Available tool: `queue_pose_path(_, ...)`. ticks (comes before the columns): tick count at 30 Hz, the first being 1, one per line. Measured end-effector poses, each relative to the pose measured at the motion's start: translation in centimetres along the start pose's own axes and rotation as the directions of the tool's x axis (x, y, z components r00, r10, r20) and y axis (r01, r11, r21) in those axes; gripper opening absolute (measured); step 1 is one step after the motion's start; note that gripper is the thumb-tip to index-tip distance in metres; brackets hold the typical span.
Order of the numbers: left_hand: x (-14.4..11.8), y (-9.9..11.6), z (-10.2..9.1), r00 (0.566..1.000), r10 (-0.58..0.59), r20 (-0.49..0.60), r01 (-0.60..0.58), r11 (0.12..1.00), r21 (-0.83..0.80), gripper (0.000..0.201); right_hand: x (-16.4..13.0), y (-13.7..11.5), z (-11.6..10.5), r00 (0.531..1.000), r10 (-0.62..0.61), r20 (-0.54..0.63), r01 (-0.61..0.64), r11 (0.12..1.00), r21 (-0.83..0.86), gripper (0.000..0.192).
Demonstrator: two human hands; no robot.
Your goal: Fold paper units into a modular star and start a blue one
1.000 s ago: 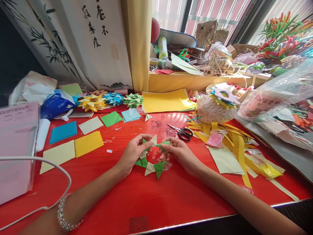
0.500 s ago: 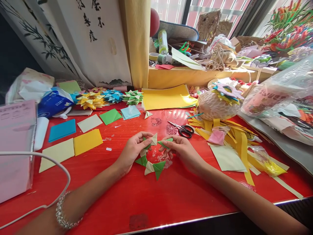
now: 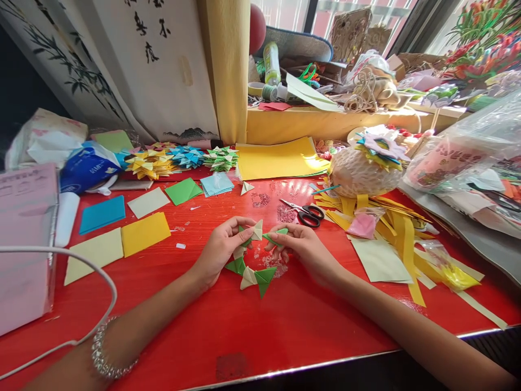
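Half-built paper ring of green and cream folded points, low on the red bench, near its middle. Left hand pinched on the ring's upper end at a cream point. Right hand pinched on a separate green folded piece, tip just beside that cream point. Just beyond the right hand, black-handled scissors flat on the bench. Further left, paper squares in yellow, cream, blue and green. At the back, finished paper stars in a row beside a yellow sheet.
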State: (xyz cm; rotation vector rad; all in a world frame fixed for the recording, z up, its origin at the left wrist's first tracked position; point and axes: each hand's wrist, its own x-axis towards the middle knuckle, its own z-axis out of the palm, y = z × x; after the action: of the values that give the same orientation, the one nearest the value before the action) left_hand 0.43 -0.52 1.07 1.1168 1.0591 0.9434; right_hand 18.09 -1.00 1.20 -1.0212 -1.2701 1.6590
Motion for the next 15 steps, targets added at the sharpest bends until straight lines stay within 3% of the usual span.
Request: queue_pose_path(15,-0.09,-0.04,0.25,0.999,0.035,-0.026,-0.034,0.999,0.025,0.03,-0.17,-0.15,0.04,0.997,-0.049,-0.057,0.042,0.993,-0.114,0.021)
